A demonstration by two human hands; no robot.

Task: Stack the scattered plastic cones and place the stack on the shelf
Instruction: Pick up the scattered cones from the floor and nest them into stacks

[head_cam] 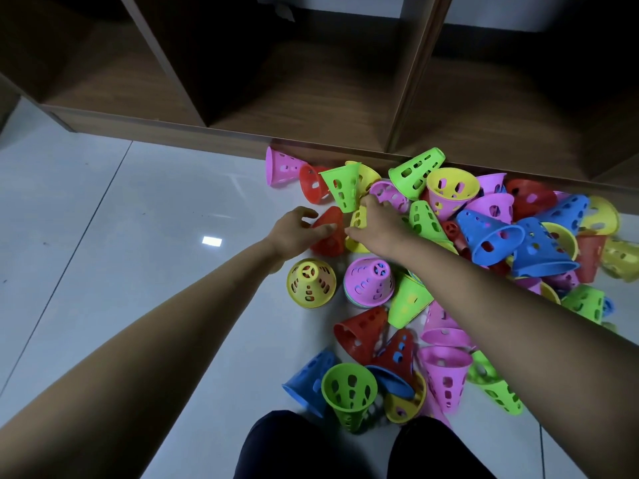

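Note:
Many perforated plastic cones in pink, red, green, yellow and blue lie scattered on the floor before a wooden shelf [311, 98]. My left hand [294, 231] grips a red cone [328, 236] lying on its side. Right beside it, my right hand [377, 223] closes on a yellow cone [358, 226], with a green cone [340, 188] just above its fingers. An upright short stack topped by a pink cone [370, 281] stands below my hands, and an upright yellow cone [311, 283] stands to its left.
The shelf's open compartments run across the top, divided by upright panels [411, 81]. Glossy grey floor tiles [121, 236] spread to the left. The cone pile [518, 243] fills the right side. My dark-trousered knees [345, 451] are at the bottom edge.

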